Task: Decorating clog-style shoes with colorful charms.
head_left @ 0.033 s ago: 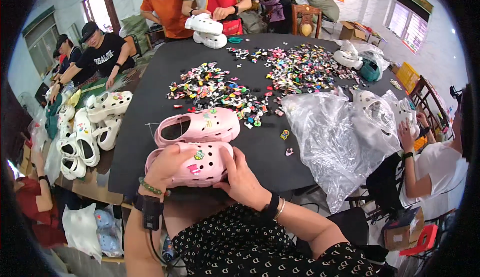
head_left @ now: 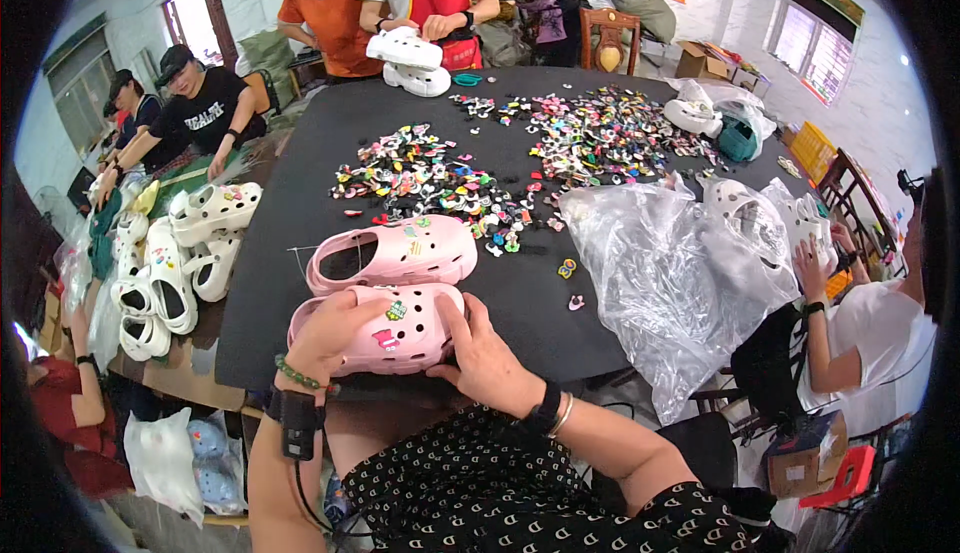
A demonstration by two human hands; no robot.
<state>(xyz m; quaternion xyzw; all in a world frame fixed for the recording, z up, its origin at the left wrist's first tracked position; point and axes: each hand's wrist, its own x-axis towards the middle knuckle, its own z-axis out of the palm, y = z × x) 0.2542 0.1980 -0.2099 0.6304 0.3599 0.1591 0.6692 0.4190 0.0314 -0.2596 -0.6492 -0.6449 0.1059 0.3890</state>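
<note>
A pink clog point(head_left: 418, 303) sits sideways near the table's front edge, between my two hands. My left hand point(head_left: 332, 333) closes over its heel end, thumb along the upper. My right hand point(head_left: 488, 355) grips the toe end, thumb on top and fingers round the front. A green charm point(head_left: 397, 310) and a pinkish-red charm point(head_left: 384, 339) are set in holes of its upper. Just behind lies a matching pink clog point(head_left: 445, 258), with charms on its top and a thin clear strand at its heel. My fingers' undersides are hidden.
Loose colourful charms point(head_left: 420, 178) lie heaped on the black table point(head_left: 290, 183). Clear plastic bags point(head_left: 640, 263) spread at the right, beside wrapped white clogs point(head_left: 745, 218). White clogs point(head_left: 170, 263) crowd a left-hand table. Co-workers sit or stand around; one handles white clogs point(head_left: 405, 48) across the table.
</note>
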